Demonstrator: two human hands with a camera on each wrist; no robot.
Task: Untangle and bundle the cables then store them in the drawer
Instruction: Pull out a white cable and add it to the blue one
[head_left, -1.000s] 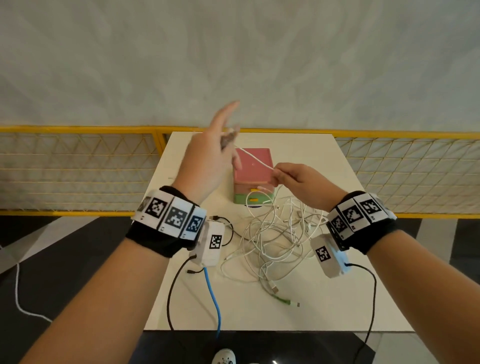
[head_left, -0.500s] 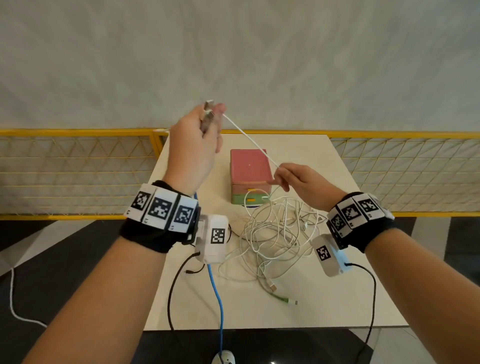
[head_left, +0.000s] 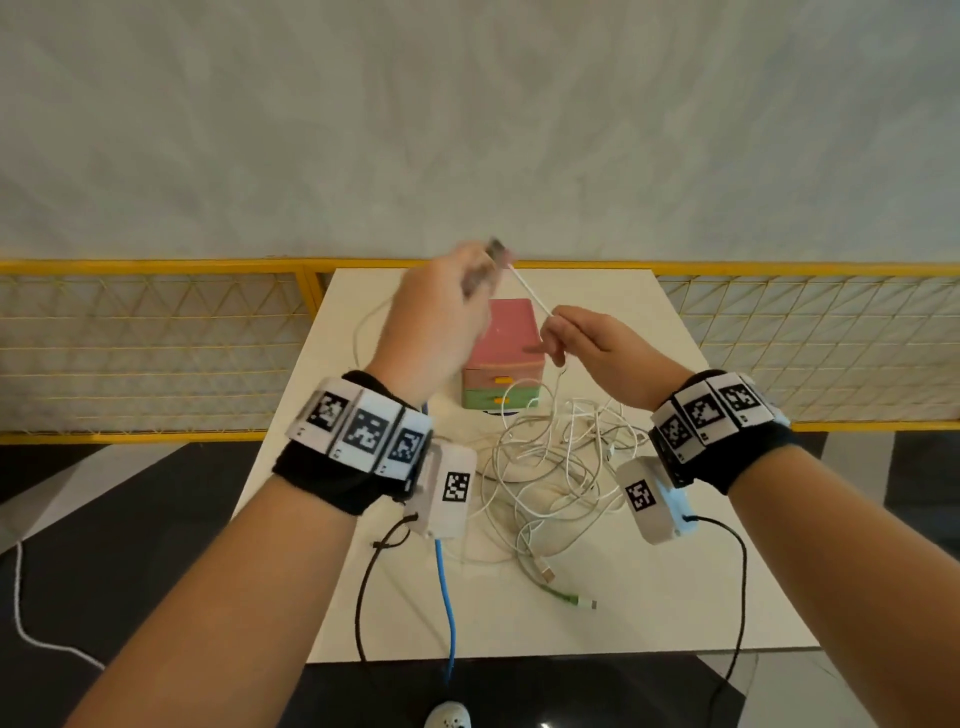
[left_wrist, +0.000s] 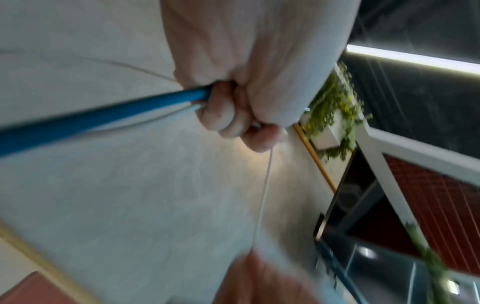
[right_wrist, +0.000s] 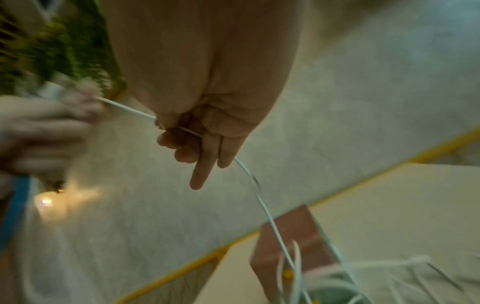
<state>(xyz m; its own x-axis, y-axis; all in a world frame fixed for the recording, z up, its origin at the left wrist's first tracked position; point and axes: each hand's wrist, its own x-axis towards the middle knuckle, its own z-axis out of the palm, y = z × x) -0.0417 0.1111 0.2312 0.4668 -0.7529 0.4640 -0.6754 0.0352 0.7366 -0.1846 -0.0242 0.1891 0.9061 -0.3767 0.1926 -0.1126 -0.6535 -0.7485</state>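
The left hand (head_left: 436, 317) is smeared by motion in the head view, so its fingertips and the connector end poking above them are hard to make out; the left wrist view shows its fingers curled tight, with the thin white cable (head_left: 530, 293) leaving the fist, and a blue cord (left_wrist: 98, 115) running past the palm. Held above the drawer box (head_left: 506, 358), the right hand (head_left: 602, 353) pinches the same white cable between thumb and curled fingers, while 1 finger (right_wrist: 205, 164) points straight out. The cable is taut between the 2 hands, then drops from the right hand to the tangle of white cables (head_left: 550, 467) on the table (head_left: 675, 587) just in front of the drawer box. How many cables the tangle holds cannot be counted; 1 green-tipped plug (head_left: 569, 597) lies at its near edge. The drawer box shows 2 drawer fronts, pink over green, and whether they are fully closed is unclear.
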